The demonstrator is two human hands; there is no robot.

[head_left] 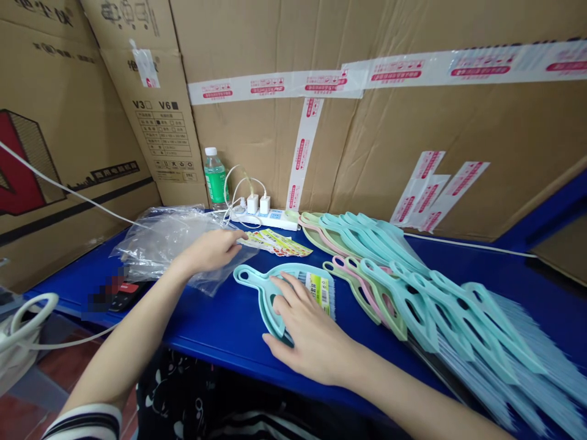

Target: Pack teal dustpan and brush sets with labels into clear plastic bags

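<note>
A light-blue dustpan and brush set lies flat on the blue table, with a yellow-and-white label on it. My right hand rests on top of the set, fingers spread over it and thumb near its front edge. Further back, my left hand reaches over a fanned-out group of printed yellow label cards. Its index finger is stretched out at the left end of the cards, with the thumb lower and apart from it. The remaining fingers of that hand are mostly hidden.
On the right lie piled brushes and a row of dustpans, mostly light blue. Clear plastic bags lie left of the cards. Behind stand a power strip, a bottle and cardboard walls. A white cable crosses the left.
</note>
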